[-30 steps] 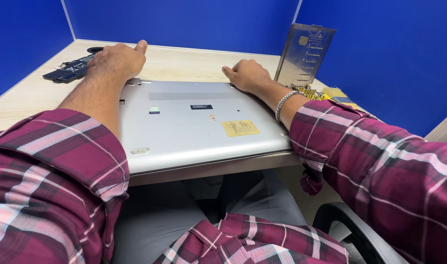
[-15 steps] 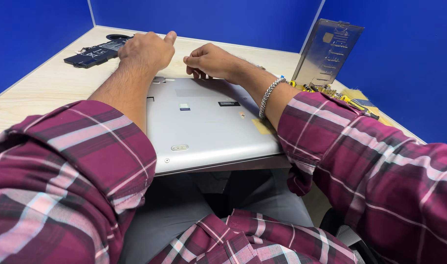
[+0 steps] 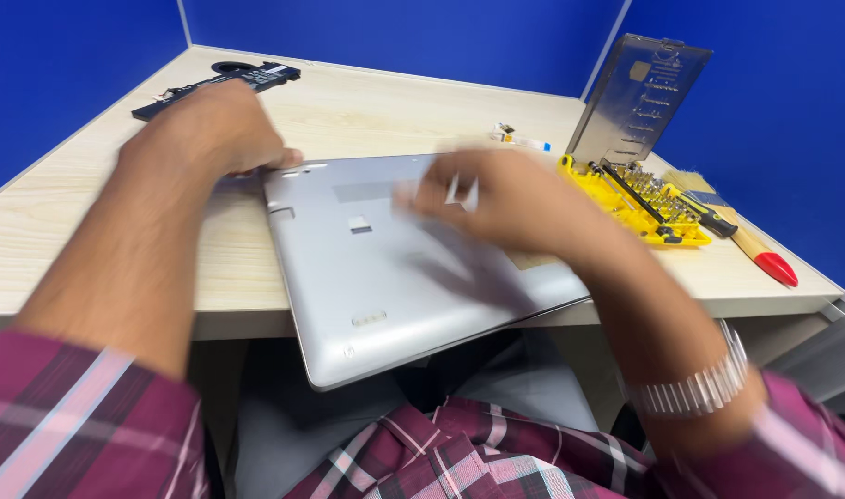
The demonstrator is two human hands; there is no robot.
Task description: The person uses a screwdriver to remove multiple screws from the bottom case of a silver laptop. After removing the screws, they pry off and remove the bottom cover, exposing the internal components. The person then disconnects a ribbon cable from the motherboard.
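A silver laptop (image 3: 376,277) lies bottom side up on the pale wooden desk (image 3: 376,102), turned at an angle, with its near corner hanging over the desk edge above my lap. My left hand (image 3: 210,129) sits on the laptop's far left corner, fingers curled over the edge. My right hand (image 3: 515,199) is blurred with motion just above the middle of the laptop's base. Pale streaks show at its fingertips, and I cannot tell whether it holds anything. A beaded bracelet is on my right wrist.
A yellow screwdriver-bit tray (image 3: 639,199) with its clear lid (image 3: 639,97) standing up sits at the right, beside a red-handled brush (image 3: 759,254). A black flat part (image 3: 214,83) lies at the far left. A small white piece (image 3: 519,139) lies behind the laptop. Blue partitions surround the desk.
The laptop has swung and slid toward me, now overhanging the desk edge. My right hand has left the far edge and moved over the laptop's middle. My left hand stays at the far left corner.
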